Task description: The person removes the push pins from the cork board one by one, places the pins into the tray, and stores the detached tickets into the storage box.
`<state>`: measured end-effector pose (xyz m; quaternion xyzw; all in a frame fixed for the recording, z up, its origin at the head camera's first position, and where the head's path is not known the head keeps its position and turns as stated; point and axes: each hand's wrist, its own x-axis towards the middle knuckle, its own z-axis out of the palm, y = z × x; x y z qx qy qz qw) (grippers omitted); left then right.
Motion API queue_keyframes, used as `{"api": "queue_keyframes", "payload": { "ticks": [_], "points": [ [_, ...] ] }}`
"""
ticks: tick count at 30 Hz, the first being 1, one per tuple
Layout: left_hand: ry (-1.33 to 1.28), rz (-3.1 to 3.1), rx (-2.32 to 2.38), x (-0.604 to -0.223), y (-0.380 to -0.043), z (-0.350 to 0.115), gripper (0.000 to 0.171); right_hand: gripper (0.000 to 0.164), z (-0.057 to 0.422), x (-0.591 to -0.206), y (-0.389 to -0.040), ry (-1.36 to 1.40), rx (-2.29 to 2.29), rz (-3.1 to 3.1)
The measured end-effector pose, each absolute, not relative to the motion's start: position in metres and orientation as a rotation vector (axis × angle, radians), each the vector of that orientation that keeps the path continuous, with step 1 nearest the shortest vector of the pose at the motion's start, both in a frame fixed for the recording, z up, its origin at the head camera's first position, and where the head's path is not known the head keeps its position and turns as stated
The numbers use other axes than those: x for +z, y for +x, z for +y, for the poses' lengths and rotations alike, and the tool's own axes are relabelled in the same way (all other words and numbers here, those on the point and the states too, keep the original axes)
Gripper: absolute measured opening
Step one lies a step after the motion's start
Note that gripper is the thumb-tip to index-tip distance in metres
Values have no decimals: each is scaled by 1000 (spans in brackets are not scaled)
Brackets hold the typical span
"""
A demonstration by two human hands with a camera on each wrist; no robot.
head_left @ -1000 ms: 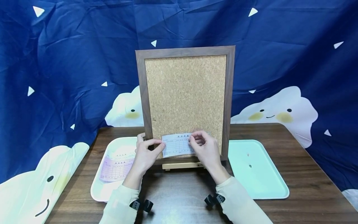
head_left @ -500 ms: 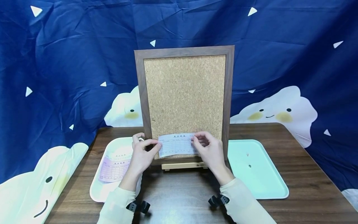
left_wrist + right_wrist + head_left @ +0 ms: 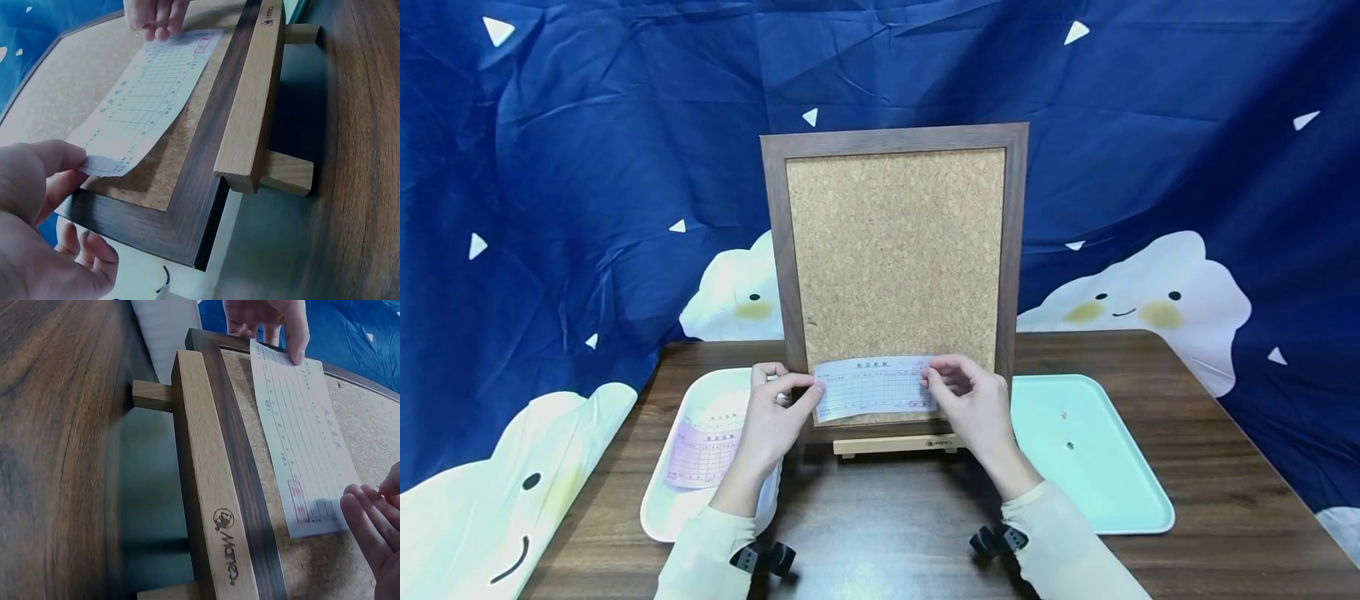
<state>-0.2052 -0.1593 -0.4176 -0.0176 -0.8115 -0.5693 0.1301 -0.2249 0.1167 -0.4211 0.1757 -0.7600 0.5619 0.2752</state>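
Note:
A printed receipt slip (image 3: 871,390) lies over the lower part of a framed cork board (image 3: 895,258), its lower edge curling away from the cork. My left hand (image 3: 775,408) pinches the slip's left end between thumb and index finger, beside the frame. At the other end, my right hand (image 3: 973,404) has its fingertips over the slip's right edge. In the right wrist view, thumb and index of the right hand (image 3: 378,519) come together at a tiny thing, whose kind I cannot tell, while other fingers touch the slip (image 3: 300,437).
A wooden easel (image 3: 891,446) props the board up on the dark wooden table (image 3: 880,517). Left of it, a white tray (image 3: 658,512) holds more receipt slips (image 3: 700,458), the top ones pinkish. To the right, a mint tray (image 3: 1097,467) bears two tiny items (image 3: 1067,430).
The slip has shifted left with my left hand. My right hand has moved right along it to its right edge, so more of the slip shows.

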Motion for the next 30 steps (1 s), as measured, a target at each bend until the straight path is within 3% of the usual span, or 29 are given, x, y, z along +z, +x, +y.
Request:
{"api": "queue_keyframes", "payload": {
  "ticks": [7,30],
  "points": [
    [-23,-2321,-1668,-417,-204,-163,13,8,123,-421,-225,446,1647,-2035],
    [-27,-2263,-1663,-420,-197,-181,9,22,156,-424,-219,368,1885,-1998]
  ]
}}
